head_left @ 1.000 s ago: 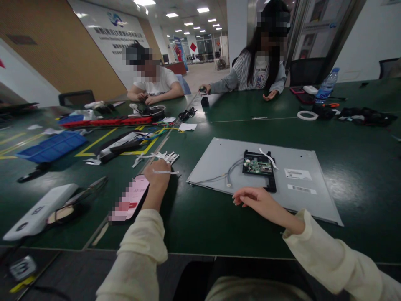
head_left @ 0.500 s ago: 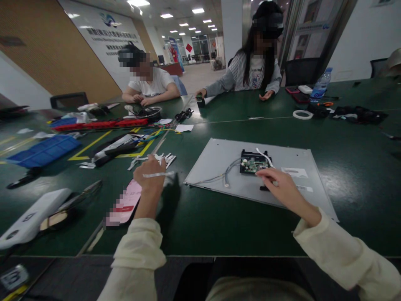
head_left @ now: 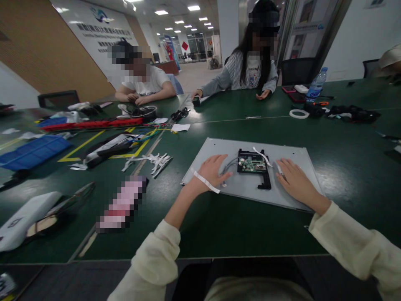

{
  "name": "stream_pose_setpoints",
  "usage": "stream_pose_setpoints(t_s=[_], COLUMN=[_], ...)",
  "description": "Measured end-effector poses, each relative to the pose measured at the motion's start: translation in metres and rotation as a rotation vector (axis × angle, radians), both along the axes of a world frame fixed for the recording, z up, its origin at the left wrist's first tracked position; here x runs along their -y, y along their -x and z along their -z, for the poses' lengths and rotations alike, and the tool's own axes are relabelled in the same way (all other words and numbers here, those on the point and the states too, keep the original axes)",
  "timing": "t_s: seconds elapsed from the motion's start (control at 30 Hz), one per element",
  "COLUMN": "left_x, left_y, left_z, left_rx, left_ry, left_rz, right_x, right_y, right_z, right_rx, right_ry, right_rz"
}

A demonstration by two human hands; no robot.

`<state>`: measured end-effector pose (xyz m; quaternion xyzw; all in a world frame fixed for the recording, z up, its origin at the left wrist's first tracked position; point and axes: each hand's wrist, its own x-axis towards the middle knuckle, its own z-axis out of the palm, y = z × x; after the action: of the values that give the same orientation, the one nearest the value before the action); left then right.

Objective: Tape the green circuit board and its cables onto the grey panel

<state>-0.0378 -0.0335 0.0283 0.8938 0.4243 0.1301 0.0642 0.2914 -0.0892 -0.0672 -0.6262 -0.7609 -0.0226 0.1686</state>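
Note:
A flat grey metal panel [head_left: 213, 150] lies on the green table in front of me. On its middle sits a green circuit board [head_left: 252, 164] in a black bracket [head_left: 265, 182], with a white strip [head_left: 261, 154] across its top. My left hand [head_left: 214, 170] is over the panel's left part, fingers spread, beside a grey cable [head_left: 230, 163] that it partly hides. A white strip [head_left: 206, 182] lies across that wrist. Right of the bracket, my right hand [head_left: 293, 177] rests on the panel with its fingers stretched out, covering part of a white label.
Left of the panel are a pile of white strips [head_left: 158, 163], a phone [head_left: 125, 200] and a white device [head_left: 28, 217]. Farther off are a blue tray [head_left: 34, 150], a tape roll [head_left: 298, 114] and a water bottle [head_left: 317, 85]. Two people sit across the table.
My left hand has moved right, from near the white strips onto the panel, and its fingers have spread. My right hand has left the board's edge and moved right, its fingers now stretched out.

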Motion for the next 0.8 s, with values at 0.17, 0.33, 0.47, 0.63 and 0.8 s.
stream_pose_setpoints(t_s=[0.17,0.33,0.47,0.63,0.8], left_x=[-0.002,0.010,0.032,0.047,0.032], left_y=[-0.002,0.003,0.003,-0.003,-0.021], left_z=[0.017,0.021,0.021,0.015,0.013], left_rx=[-0.117,-0.207,-0.249,-0.261,-0.136], left_ry=[0.140,0.155,0.108,0.129,0.140], left_rz=[0.015,0.023,-0.018,-0.122,-0.037], right_x=[-0.002,-0.005,-0.004,0.002,0.002], right_y=[-0.006,-0.013,-0.014,-0.011,-0.010], right_z=[0.000,0.003,-0.001,-0.011,-0.014], right_rx=[-0.007,0.011,0.021,0.023,0.021], right_ry=[0.011,0.047,0.089,0.100,0.143], right_rz=[-0.063,-0.124,-0.155,-0.209,-0.200])
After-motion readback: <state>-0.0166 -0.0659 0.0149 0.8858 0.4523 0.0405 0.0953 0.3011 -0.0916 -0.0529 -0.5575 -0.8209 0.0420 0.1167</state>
